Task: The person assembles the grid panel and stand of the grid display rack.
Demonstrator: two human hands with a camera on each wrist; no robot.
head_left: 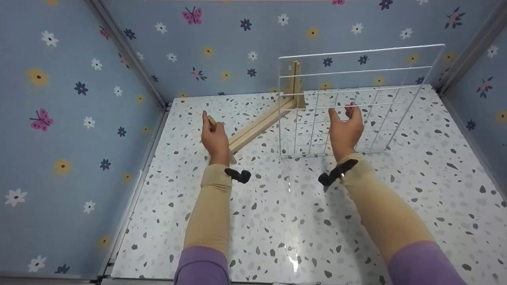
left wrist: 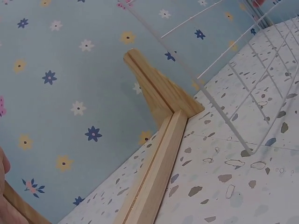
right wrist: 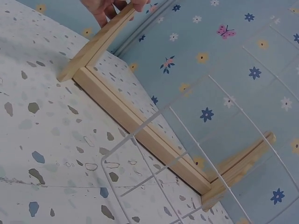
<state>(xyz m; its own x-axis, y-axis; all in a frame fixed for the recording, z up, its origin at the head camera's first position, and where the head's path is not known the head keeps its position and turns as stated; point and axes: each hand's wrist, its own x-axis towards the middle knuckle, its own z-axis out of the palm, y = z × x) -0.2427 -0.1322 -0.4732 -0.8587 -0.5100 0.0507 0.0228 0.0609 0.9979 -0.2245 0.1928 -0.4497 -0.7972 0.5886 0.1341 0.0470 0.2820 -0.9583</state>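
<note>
My left hand [head_left: 215,138] grips the top of the near wooden upright [right wrist: 100,44] of a wooden stand. A grooved wooden rail [head_left: 263,124] runs low over the tabletop from that upright to the far upright [left wrist: 161,88], which has a slot along its length. With my right hand [head_left: 346,130] I hold a white wire grid panel [head_left: 362,52] by its wires, fingers curled at the bars. The panel stands tilted to the right of the rail, and its left side overlaps the far upright in the head view.
The speckled white tabletop [head_left: 273,221] lies beneath everything. Blue flowered panels stand around it: a left wall [head_left: 67,134], a back wall [head_left: 233,43] and a right wall [head_left: 491,99]. Black straps with small cameras [head_left: 237,175] sit on both wrists.
</note>
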